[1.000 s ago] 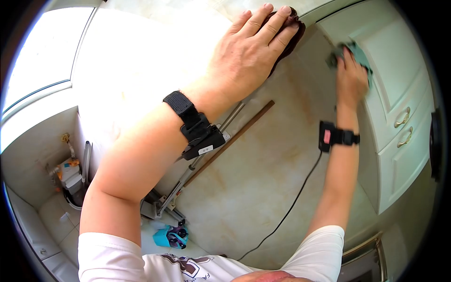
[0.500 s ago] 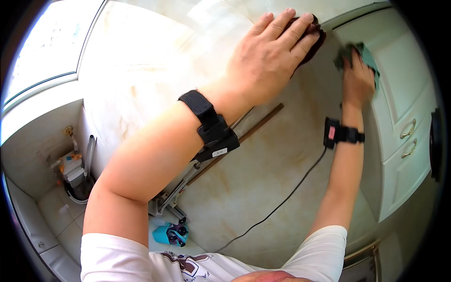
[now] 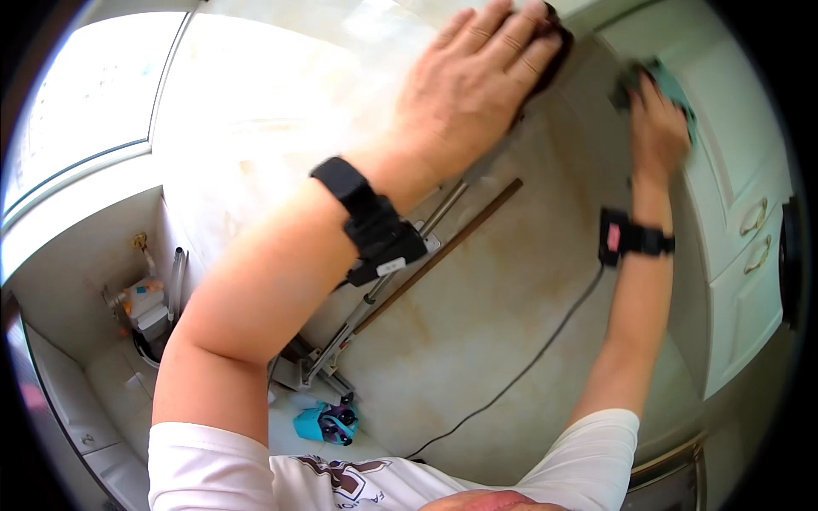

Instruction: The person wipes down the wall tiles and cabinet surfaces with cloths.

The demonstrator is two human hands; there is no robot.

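The fingers [image 3: 498, 38] of the left hand [image 3: 464, 85] lie flat and close together, pressing a dark brown cloth [image 3: 554, 51] against the tiled wall [image 3: 477, 307], near the wall's upper edge where it meets the cabinet. Only a strip of that cloth shows past the fingertips. The right hand [image 3: 658, 128] presses a green cloth [image 3: 673, 85] to the front of the pale cabinet door [image 3: 724, 111], near its upper left corner; its fingers seem laid together over the cloth, though blur hides the detail.

Both cloths look soft, limp and light, so they probably fold and bunch under the palm. A flat, spread palm would likely hold them best, since on the glossy tile they may slide easily.

Each wrist carries a black strap with a small device [image 3: 385, 247], and a thin black cable [image 3: 520, 375] hangs down across the wall from the right one. Below the left forearm, a metal rail tool [image 3: 375, 298] and a wooden strip [image 3: 443, 251] lean against the wall. A blue object [image 3: 324, 423] lies at the wall's foot, and pipes and fittings [image 3: 145, 307] sit in the lower left corner.
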